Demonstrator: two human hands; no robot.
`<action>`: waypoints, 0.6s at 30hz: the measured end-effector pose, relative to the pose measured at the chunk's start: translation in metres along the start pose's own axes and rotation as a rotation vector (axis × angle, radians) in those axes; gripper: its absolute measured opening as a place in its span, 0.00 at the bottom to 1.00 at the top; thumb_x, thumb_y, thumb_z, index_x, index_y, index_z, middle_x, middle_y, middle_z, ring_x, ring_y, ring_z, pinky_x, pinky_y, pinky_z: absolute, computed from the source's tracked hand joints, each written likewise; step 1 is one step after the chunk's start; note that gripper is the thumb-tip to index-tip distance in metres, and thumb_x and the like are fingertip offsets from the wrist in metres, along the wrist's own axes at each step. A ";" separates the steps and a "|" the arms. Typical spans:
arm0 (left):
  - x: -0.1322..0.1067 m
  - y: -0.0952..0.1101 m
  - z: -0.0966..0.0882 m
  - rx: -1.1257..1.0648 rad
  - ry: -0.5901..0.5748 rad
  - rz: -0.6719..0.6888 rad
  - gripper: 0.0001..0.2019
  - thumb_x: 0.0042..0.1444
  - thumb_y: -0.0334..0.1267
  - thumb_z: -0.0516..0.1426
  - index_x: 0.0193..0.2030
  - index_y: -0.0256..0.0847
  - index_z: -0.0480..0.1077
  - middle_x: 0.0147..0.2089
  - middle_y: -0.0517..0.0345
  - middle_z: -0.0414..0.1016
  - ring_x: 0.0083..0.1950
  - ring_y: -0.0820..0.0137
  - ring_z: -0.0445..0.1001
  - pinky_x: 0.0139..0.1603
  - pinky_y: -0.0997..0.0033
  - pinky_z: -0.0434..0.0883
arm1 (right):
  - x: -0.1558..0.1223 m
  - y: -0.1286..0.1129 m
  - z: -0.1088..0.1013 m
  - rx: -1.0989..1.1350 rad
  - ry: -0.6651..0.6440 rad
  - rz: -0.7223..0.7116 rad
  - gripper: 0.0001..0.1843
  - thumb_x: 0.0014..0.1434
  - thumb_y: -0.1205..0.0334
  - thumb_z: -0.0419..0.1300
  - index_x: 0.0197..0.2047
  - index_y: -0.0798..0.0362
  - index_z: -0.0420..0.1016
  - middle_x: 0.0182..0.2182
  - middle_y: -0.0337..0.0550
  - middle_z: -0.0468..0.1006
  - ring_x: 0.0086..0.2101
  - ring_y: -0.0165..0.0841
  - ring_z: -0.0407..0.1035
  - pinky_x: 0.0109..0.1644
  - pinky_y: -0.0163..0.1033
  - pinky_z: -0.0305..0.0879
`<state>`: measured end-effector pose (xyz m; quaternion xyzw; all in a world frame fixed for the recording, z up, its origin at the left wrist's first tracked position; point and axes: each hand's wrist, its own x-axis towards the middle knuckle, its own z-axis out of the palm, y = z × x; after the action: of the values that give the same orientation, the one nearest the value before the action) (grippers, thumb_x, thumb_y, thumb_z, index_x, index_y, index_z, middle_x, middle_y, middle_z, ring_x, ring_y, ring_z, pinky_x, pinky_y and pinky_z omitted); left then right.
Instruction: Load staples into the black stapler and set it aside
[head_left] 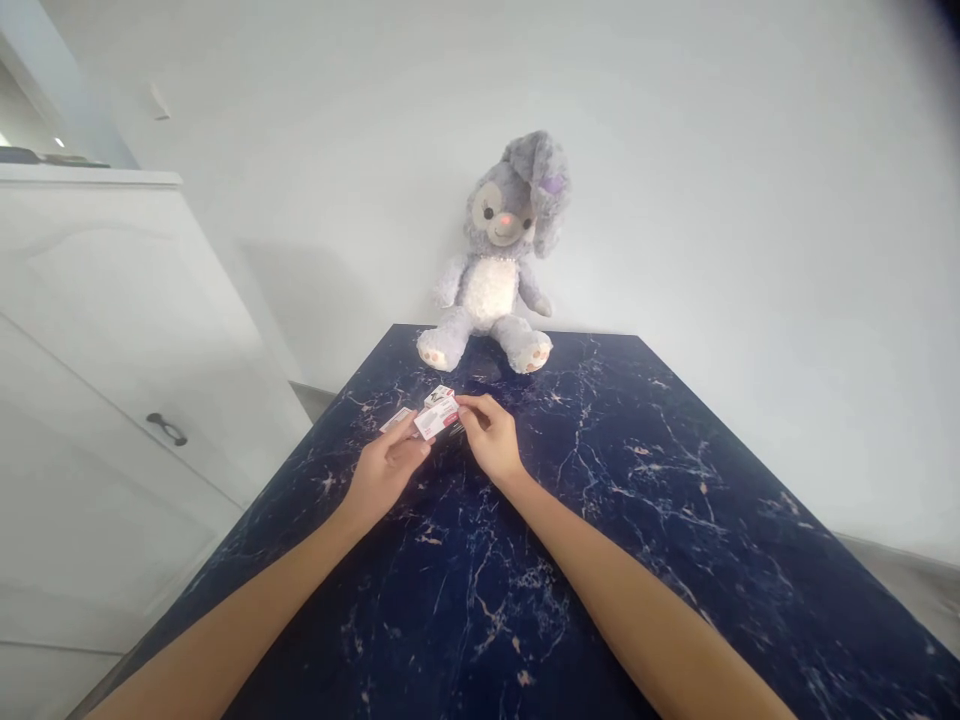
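A small white box (435,421) with grey and red print is held up over the table between my two hands. My left hand (385,478) is closed on its left end, thumb toward me. The thumb and fingers of my right hand (492,436) pinch its upper right corner. Just behind it shows a second white box (439,395) with black and red marks, partly hidden. Another white printed piece (395,419) sits by my left fingertips; whether it is held or lies on the table I cannot tell.
A dark blue marble-patterned table (480,600) stretches out before me. At its far edge a grey plush rabbit (491,285) sits against the white wall (712,200). To the left stands a white cabinet (90,400) with a dark handle (166,429).
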<state>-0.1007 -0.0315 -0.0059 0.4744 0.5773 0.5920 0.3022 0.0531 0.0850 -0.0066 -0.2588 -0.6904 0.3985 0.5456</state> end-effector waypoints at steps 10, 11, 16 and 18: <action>0.006 0.003 -0.015 0.541 0.263 0.325 0.24 0.59 0.50 0.62 0.61 0.46 0.73 0.55 0.49 0.79 0.54 0.54 0.77 0.60 0.49 0.71 | -0.007 -0.006 0.002 -0.284 -0.095 -0.178 0.22 0.64 0.62 0.56 0.61 0.48 0.69 0.52 0.47 0.77 0.49 0.40 0.72 0.55 0.48 0.71; 0.010 0.000 -0.020 0.662 0.267 0.362 0.22 0.59 0.50 0.62 0.59 0.47 0.75 0.56 0.49 0.78 0.57 0.51 0.74 0.62 0.47 0.68 | -0.006 -0.004 0.002 -0.335 -0.053 -0.169 0.21 0.64 0.63 0.55 0.60 0.49 0.68 0.53 0.49 0.76 0.51 0.41 0.71 0.57 0.50 0.69; 0.023 -0.018 -0.035 1.018 0.090 0.391 0.18 0.54 0.49 0.65 0.50 0.46 0.79 0.57 0.47 0.77 0.64 0.41 0.62 0.63 0.40 0.59 | 0.000 0.012 0.000 -0.540 0.042 -0.144 0.24 0.61 0.66 0.54 0.61 0.55 0.67 0.59 0.57 0.68 0.62 0.48 0.59 0.65 0.58 0.58; 0.024 -0.022 -0.036 1.053 0.067 0.371 0.21 0.56 0.49 0.64 0.54 0.45 0.77 0.59 0.45 0.75 0.64 0.40 0.61 0.63 0.40 0.59 | 0.001 0.019 -0.003 -0.590 0.032 -0.105 0.27 0.59 0.68 0.51 0.62 0.55 0.66 0.61 0.58 0.66 0.63 0.48 0.57 0.66 0.58 0.56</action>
<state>-0.1458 -0.0210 -0.0180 0.6360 0.7110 0.2815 -0.1035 0.0541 0.0974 -0.0219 -0.3763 -0.7802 0.1477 0.4774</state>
